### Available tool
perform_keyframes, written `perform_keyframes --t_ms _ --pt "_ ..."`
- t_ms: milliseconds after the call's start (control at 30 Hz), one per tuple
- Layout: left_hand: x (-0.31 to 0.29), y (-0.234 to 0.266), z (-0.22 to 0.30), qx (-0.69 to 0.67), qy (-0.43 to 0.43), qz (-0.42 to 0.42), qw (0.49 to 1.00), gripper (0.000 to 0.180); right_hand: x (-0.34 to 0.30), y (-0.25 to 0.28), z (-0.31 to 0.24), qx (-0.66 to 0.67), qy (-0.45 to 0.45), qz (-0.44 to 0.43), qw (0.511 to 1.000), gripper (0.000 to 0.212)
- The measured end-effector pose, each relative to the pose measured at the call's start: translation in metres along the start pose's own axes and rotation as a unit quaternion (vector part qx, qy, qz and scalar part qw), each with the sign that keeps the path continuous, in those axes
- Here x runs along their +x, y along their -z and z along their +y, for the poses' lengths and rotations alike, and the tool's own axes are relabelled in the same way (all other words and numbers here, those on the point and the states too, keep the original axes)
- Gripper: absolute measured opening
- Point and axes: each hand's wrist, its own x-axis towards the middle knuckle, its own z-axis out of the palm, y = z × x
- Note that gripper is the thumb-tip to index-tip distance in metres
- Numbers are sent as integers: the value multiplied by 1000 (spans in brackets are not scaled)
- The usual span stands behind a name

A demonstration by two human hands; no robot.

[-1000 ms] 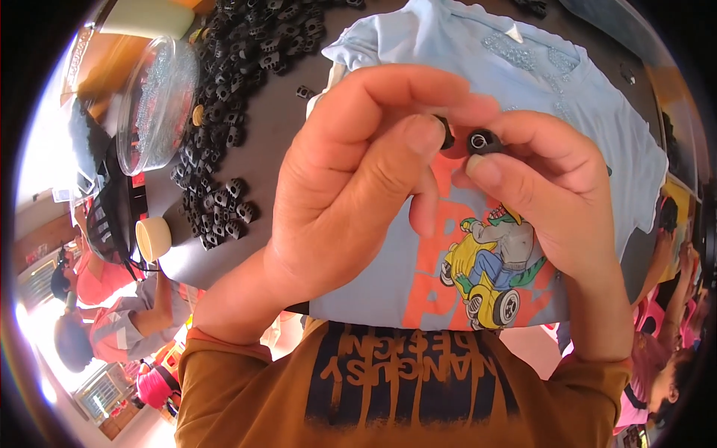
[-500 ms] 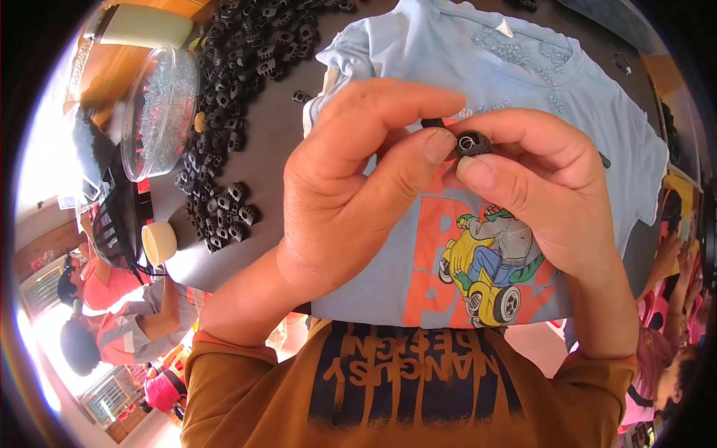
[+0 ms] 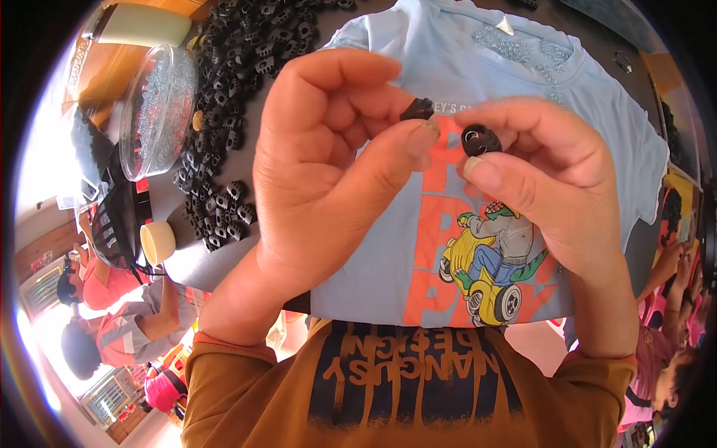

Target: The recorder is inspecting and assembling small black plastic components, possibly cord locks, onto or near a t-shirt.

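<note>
Above a light blue T-shirt (image 3: 366, 246) spread on the dark table, both hands are raised close together. My left hand (image 3: 306, 187) pinches a small black plastic piece (image 3: 418, 110) between thumb and forefinger. Closed on a rounded black cord lock body (image 3: 480, 140), my right hand (image 3: 560, 194) turns its open end toward me. A metal spring ring shows inside that opening. The two black parts are apart, with a small gap between them. Small metal springs (image 3: 500, 46) lie in patches near the shirt's collar.
A long heap of black plastic pieces (image 3: 224, 134) covers the table's left side. Beyond it stands a clear round tub (image 3: 137, 168) of springs. A cream-coloured cup (image 3: 158, 243) sits at the left edge. Other people (image 3: 142, 321) are on both sides.
My left hand has moved left and slightly up with its black piece, away from the right hand. The right hand's cord lock body has shifted slightly right.
</note>
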Motion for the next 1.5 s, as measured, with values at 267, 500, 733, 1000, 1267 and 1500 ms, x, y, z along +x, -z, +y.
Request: perform_keyframes --t_ms 267,500,733,1000,1267,1500 --pt "1 8 6 -50 85 -72 992 21 1 3 -1 -22 10 -4 1000 22" --pt "2 6 11 -37 114 -94 988 18 -1 3 3 1 8 -18 1000 20" --pt "1 10 12 -5 108 -105 989 16 -5 -2 4 -83 34 9 996 20" --pt "7 19 4 337 -197 -212 896 21 -8 -2 5 -263 81 -5 961 21" --pt "-1 4 14 96 109 -89 985 24 -6 -8 6 -44 50 32 997 19" --pt "-2 -1 15 -26 149 -56 987 16 -7 -6 3 23 13 46 999 20"
